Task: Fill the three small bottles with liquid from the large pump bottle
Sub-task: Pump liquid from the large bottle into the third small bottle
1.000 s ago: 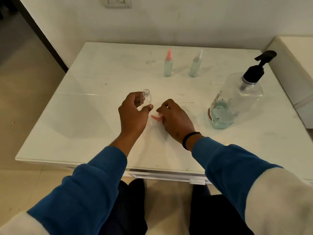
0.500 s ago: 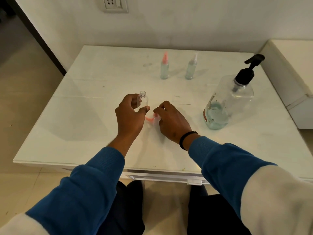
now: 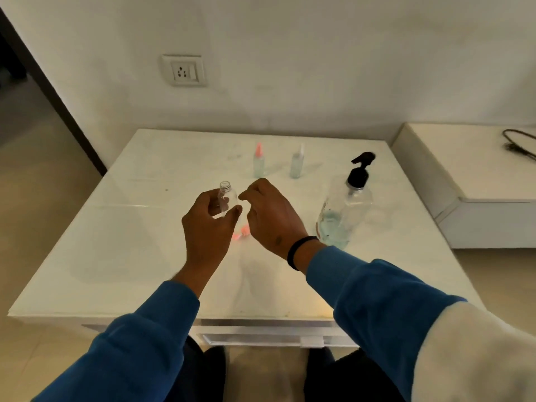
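The small empty bottle (image 3: 227, 198) is in your left hand (image 3: 208, 227), upright and without cap, lifted above the white table (image 3: 116, 242). Your fingers and thumb are curled around its clear body, and the threaded neck stands out over them. Just to the right, your right hand (image 3: 271, 219) hangs near the bottle with the fingers loosely bent and the fingertips close together; I cannot tell if they pinch something. A black band (image 3: 298, 252) is on that wrist. Between and below the two hands, the pink spray cap (image 3: 242, 232) lies on the table, partly hidden.

Farther back stand two small bottles with pale liquid, well apart from your hands: one with pink top (image 3: 258, 163) and, to its right, one with white top (image 3: 297, 165). The large pump bottle (image 3: 345, 210) stands at the right, its black pump on top and bluish liquid low inside. A wall socket (image 3: 184, 71) is on the wall behind.
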`<action>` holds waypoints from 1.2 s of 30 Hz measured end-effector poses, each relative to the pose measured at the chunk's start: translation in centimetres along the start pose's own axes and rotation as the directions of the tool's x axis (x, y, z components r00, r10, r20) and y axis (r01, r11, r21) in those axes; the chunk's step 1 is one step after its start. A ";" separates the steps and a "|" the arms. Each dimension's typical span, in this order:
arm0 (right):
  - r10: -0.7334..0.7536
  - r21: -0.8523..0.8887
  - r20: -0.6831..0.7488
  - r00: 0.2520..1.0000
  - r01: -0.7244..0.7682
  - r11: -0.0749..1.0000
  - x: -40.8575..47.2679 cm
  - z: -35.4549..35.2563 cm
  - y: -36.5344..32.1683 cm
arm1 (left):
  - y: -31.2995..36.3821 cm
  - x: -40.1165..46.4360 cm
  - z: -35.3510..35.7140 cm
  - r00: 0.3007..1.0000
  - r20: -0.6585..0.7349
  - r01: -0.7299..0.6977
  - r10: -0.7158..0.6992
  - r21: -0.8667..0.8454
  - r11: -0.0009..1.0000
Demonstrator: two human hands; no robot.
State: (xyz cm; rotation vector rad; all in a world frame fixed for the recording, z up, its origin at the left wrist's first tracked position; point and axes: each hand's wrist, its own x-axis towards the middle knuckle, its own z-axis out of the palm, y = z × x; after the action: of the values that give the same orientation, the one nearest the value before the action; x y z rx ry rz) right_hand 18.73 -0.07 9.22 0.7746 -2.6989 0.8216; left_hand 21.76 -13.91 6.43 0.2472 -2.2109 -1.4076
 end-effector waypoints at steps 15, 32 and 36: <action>-0.142 -0.111 -0.468 0.872 0.101 0.989 0.3 -23.0 -6.2 | 21.4 -0.4 0.5 0.916 -0.047 -0.399 0.397 -0.189 0.897; 0.496 0.436 -0.593 0.634 -0.265 0.860 -3.9 -16.1 4.5 | 12.4 -4.1 8.8 0.962 0.071 -0.242 0.262 -0.210 0.947; 0.665 0.630 -0.570 0.482 -0.263 0.731 -3.0 -12.8 6.2 | 9.5 -4.3 10.7 0.968 0.076 -0.216 0.238 -0.225 0.950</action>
State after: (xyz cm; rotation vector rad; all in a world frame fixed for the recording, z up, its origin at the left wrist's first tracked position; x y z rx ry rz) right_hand 18.56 12.88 15.89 -0.3442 -1.8785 1.5378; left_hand 21.13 0.57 9.88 -0.1547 -2.0661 -1.5412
